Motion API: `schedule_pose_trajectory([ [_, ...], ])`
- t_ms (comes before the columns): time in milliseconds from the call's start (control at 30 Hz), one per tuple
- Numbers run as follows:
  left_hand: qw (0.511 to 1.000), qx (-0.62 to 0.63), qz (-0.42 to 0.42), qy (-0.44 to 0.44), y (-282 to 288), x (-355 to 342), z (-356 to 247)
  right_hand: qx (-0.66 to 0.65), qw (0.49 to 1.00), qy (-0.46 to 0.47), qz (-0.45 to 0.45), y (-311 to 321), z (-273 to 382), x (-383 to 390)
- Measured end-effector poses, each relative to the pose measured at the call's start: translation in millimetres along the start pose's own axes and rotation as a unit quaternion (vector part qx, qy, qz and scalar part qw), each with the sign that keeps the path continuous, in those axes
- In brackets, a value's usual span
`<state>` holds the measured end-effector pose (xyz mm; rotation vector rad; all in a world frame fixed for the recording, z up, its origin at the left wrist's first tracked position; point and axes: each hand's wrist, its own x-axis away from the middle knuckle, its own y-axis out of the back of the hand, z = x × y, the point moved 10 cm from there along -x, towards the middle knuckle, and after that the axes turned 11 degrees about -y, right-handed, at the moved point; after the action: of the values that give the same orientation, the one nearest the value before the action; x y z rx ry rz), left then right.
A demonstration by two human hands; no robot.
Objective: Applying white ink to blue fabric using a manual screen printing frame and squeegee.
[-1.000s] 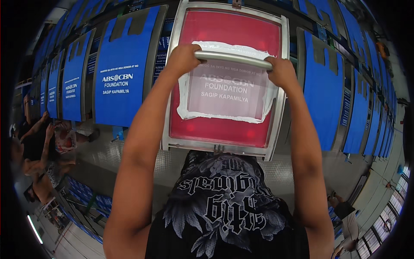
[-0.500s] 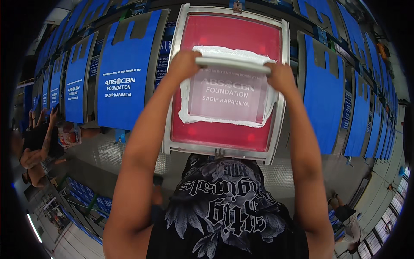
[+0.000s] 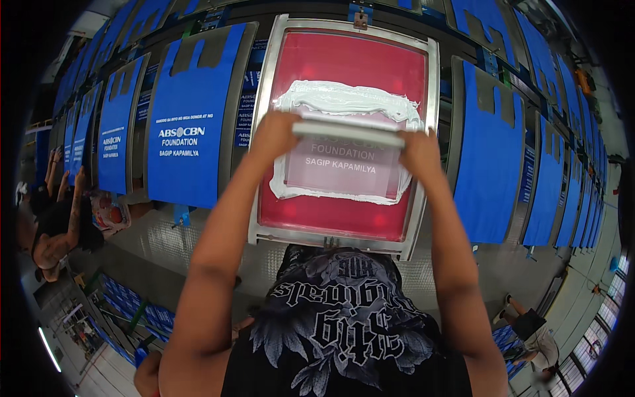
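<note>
In front of me lies a screen printing frame (image 3: 262, 142) with silver metal sides and red mesh (image 3: 350, 54). White ink (image 3: 360, 97) lies in a thick band beyond the squeegee and in a rough border around the pale stencil area, where lettering shows through. Across that area stretches a squeegee (image 3: 347, 133) with a pale bar. My left hand (image 3: 274, 140) is closed around its left end, and my right hand (image 3: 421, 153) grips the right end. The squeegee's blade and what lies beneath the frame are hidden.
Blue bags on flat boards stand in rows on both sides, a printed one (image 3: 188, 119) at left and a plain one (image 3: 489, 152) at right. A metal hinge clamp (image 3: 360, 18) sits at the frame's far edge. Other people (image 3: 56, 231) stand at far left and lower right.
Both my hands have drawn the squeegee toward me over the stencil area. The white ink band beyond it shows wider now.
</note>
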<state>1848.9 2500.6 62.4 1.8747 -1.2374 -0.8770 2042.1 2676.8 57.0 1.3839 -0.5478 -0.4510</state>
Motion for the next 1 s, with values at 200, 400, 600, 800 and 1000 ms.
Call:
schedule_pose_trajectory([
  [200, 0.992, -0.013, 0.095, 0.077, 25.4, -62.6, 37.7, -0.052, 0.992, 0.026, 0.115, 29.7, 4.9, -85.9],
  [400, 0.986, -0.008, -0.146, 0.081, 72.6, 47.3, -27.8, -0.088, 0.987, 0.021, 0.132, 60.0, -3.0, -113.2],
  [600, 0.757, 0.477, 0.286, 0.343, -164.3, 276.1, -103.3, -0.035, 0.985, 0.054, 0.157, 21.2, 6.6, -125.0],
  [800, 0.743, 0.589, 0.177, 0.262, -181.8, 260.5, -130.5, 0.015, 0.991, 0.082, 0.104, 26.8, 53.4, -120.4],
  [1000, 0.755, 0.598, 0.151, 0.223, -151.8, 247.4, -154.6, 0.002, 0.989, 0.016, 0.147, 36.0, 66.1, -54.6],
])
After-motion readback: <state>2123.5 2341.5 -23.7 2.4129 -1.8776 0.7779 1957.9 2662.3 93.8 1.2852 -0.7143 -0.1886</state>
